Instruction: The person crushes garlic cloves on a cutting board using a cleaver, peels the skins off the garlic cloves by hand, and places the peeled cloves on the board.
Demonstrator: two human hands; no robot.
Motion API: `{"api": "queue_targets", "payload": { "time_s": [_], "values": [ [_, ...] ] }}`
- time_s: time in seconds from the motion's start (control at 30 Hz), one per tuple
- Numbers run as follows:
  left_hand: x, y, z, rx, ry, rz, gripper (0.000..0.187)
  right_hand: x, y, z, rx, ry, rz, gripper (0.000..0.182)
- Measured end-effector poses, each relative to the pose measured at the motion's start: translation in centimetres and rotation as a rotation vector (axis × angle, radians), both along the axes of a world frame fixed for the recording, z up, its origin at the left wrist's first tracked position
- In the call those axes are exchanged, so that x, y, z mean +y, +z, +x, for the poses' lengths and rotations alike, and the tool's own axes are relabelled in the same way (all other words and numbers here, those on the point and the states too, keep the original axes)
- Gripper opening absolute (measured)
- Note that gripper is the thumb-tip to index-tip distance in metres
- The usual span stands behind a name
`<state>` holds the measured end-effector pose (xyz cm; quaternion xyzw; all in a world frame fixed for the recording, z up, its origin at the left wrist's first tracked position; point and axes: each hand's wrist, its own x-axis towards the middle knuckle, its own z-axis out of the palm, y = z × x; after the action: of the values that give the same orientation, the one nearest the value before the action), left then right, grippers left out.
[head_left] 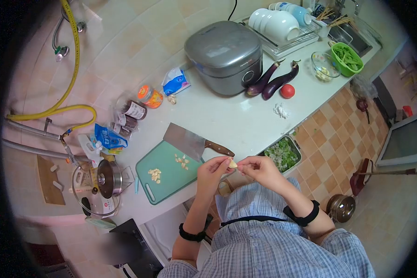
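Observation:
Over the counter's front edge, my left hand (pixel 213 170) pinches a pale garlic clove (pixel 232 164) between thumb and fingers. My right hand (pixel 261 170) meets it from the other side, its fingertips pinched together at the clove's edge; whatever thin bit they grip is too small to make out. To the left lies a green cutting board (pixel 167 185) bearing two small groups of garlic pieces (pixel 154 175). A cleaver (pixel 185 141) with a wooden handle rests across the board's upper corner, close to my left hand.
Behind stand a grey rice cooker (pixel 224 55), eggplants (pixel 281 81), a tomato (pixel 287 91), a glass bowl (pixel 325 66) and a green basket of vegetables (pixel 347 59). Jars (pixel 150 96) line the wall. Below the counter edge sits a bin of green scraps (pixel 282 155). A lidded pot (pixel 341 207) is on the floor.

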<state>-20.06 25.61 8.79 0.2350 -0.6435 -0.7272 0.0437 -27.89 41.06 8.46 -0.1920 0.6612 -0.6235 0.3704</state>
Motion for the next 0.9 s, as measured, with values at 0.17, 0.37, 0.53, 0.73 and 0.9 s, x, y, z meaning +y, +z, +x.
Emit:
{"api": "queue_targets", "payload": {
  "time_s": [0.17,0.37,0.53,0.73,0.9],
  "values": [
    [0.6,0.4,-0.2,-0.050,-0.037,0.154,0.023,0.8,-1.2,0.1,0.006,0.008,-0.081,0.015],
    [1.2,-0.5,0.2,0.001,-0.099,0.173,0.025,1.6,-1.9,0.1,-0.172,-0.022,-0.220,0.015],
    [1.9,0.5,0.0,0.006,-0.171,0.175,0.027,1.8,-2.1,0.1,-0.224,-0.114,-0.296,0.015],
    [2.0,0.0,0.3,0.100,-0.136,0.095,0.025,2.0,-1.6,-0.3,-0.132,-0.155,-0.283,0.014],
    [2.2,0.6,0.5,0.054,-0.162,-0.005,0.019,2.3,-2.0,-0.4,-0.114,-0.238,-0.316,0.013]
  ]
}}
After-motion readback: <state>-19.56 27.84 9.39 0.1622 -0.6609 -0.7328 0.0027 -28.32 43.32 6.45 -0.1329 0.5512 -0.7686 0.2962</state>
